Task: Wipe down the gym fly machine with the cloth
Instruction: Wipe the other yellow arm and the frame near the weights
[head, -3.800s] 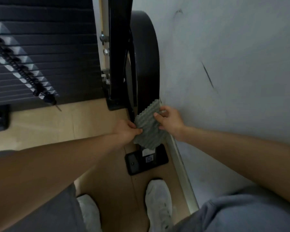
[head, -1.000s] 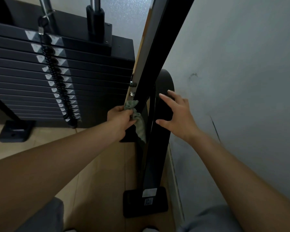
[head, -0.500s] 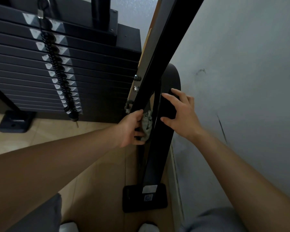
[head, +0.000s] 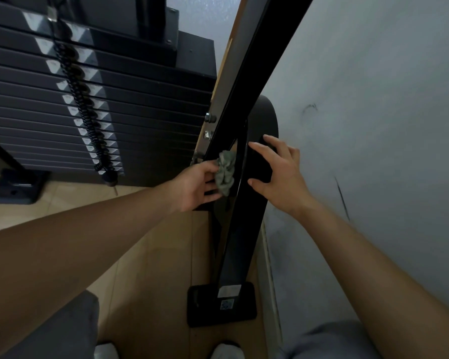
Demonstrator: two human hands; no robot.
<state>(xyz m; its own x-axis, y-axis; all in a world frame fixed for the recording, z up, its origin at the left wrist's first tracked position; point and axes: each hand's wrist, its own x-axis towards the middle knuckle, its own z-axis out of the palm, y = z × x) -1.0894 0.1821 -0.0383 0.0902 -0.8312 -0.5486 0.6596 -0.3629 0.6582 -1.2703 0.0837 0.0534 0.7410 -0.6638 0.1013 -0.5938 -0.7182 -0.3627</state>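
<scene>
- Step in hand, as I judge it: wiping the slanted post of the machine, about midway up its length.
- The left hand clenches the cloth and holds it against the post's left, near face, just below two bolts.
- The right hand lies on the cover to the right, fingers spread and thumb apart, bracing rather than gripping; it holds nothing.
- The next move likely calls for sliding the wad along the post with steady pressure, then working down towards the foot near the shoes, and turning to the cover.
- The cloth is grey-green, soft and crumpled into a wad.
- The post is a long, flat-sided black bar, smooth and glossy; the cover is dark and matt with a rounded far end.
- The stack at far left is flat dark plates with pale labels, and a coiled black cord hangs over it.
- The wall on the right is pale and scuffed; the floor is light wood.
</scene>
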